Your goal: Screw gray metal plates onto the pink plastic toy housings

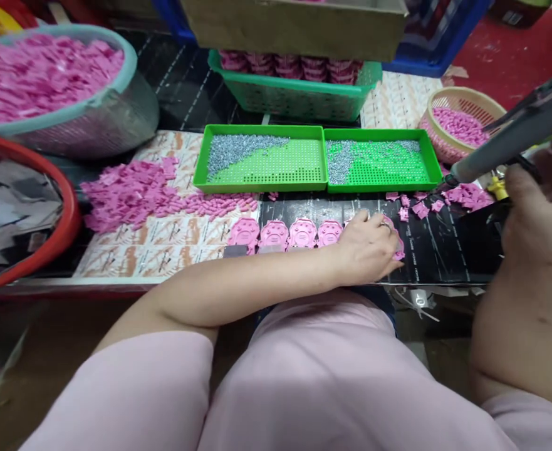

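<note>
Several scalloped pink plastic plates [302, 233] lie in a row along the front of the table, with grey flat pieces [235, 250] at the lower edge of some. My left hand [368, 246] reaches across to the row's right end. Its bent fingers grip the last pink plate [399, 249], which they largely cover. At the right, my right hand [539, 194] is raised and somewhat blurred, thumb and fingers apart. Just beyond it a grey power screwdriver [496, 144] slants with its bit toward the table; I see no fingers wrapped around it.
Two green trays [266, 186] hold small metal screws [238, 150]. Pink pieces are heaped at left [132, 194] and right [468, 196]. Around stand a big tub [146, 113], a red basket [71, 213], a yellowish basket [433, 138], and a green crate [299, 100] under a cardboard box [299, 31].
</note>
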The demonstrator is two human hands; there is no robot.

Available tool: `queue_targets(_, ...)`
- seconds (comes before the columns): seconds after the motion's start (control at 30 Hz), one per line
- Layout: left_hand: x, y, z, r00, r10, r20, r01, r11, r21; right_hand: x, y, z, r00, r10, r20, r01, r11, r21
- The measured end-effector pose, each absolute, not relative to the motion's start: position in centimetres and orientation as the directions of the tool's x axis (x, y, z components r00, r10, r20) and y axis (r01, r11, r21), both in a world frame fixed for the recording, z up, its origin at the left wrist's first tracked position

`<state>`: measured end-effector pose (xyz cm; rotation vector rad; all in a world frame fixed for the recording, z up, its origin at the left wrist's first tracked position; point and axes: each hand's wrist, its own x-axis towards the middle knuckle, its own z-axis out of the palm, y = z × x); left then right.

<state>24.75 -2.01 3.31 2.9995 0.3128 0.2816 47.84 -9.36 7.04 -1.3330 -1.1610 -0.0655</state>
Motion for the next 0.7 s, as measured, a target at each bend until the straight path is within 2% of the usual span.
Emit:
queue_targets(0.07,26.1,-2.4,2.8,0.967,0.205,0.151,0.19,-0.976,0.109,47.5,-7.8,7.2,0.444,0.612,0.655,0.559,0.382,-0.736)
queue_targets(0.23,26.9,-1.9,2.0,0.979,0.201,0.044,0.197,-0.977,0.087,46.8,-5.1,7.2,0.453,0.736,0.504,0.329,0.387,-0.861)
queue_targets(0.43,27.2,0.0,1.9,0.994,0.097,0.05,0.097,-0.995,0.007,47.0,-4.5,6.7,0.499,0.649,0.574,0.438,0.383,-0.813)
queue_targets(0.57,27.8,2.0,1.5,0.998,0.036,0.043,0.037,-0.999,-0.034,46.5,-4.4,6.9,0.471,0.675,0.568,0.352,0.446,-0.823)
queue_targets(0.7,28.0,3.6,1.3,0.998,0.041,0.039,0.041,-0.999,-0.001,46.0,-4.5,7.0,0.466,0.685,0.56,0.309,0.468,-0.828)
